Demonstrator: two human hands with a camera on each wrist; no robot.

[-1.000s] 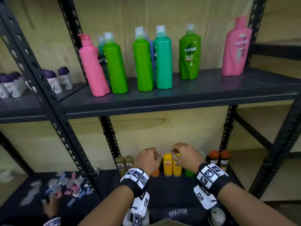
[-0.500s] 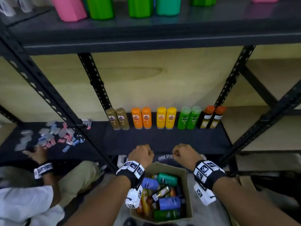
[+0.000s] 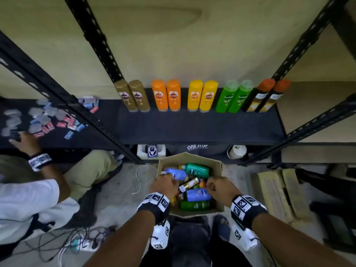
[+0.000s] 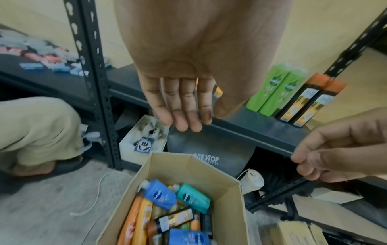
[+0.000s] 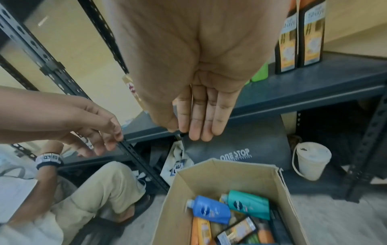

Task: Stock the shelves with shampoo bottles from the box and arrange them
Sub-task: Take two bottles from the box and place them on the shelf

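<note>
Shampoo bottles [image 3: 194, 187] lie jumbled in an open cardboard box [image 3: 218, 166] on the floor at about 6 o'clock of the head view, and both hands hover just above them holding nothing. The left hand [image 3: 164, 185] hangs over the box's 9 o'clock side with fingers [image 4: 184, 114] straight and close together, pointing down; the right hand [image 3: 221, 187] is over the 3 o'clock side, its fingers [image 5: 206, 119] likewise extended in the wrist view — whether either touches a bottle cannot be told. Inside the box a blue bottle [image 4: 160, 194] and a teal bottle [image 4: 193, 198] lie at the far end, with orange, black-labelled, green and another blue one nearer. Just beyond the box, toward 12 o'clock, the low dark shelf [image 3: 192, 128] carries an upright row of paired bottles along its back edge: gold [image 3: 132, 96], orange [image 3: 166, 95], yellow [image 3: 202, 96], green [image 3: 234, 97] and black with orange caps [image 3: 264, 97]. Under the shelf sit a dark bag printed ONE STOP [image 3: 197, 147] and a white lidded cup [image 3: 237, 152]. At 9 o'clock another person [image 3: 28, 199] crouches — one hand among small sachets [image 3: 48, 120] scattered on the neighbouring shelf.
</note>
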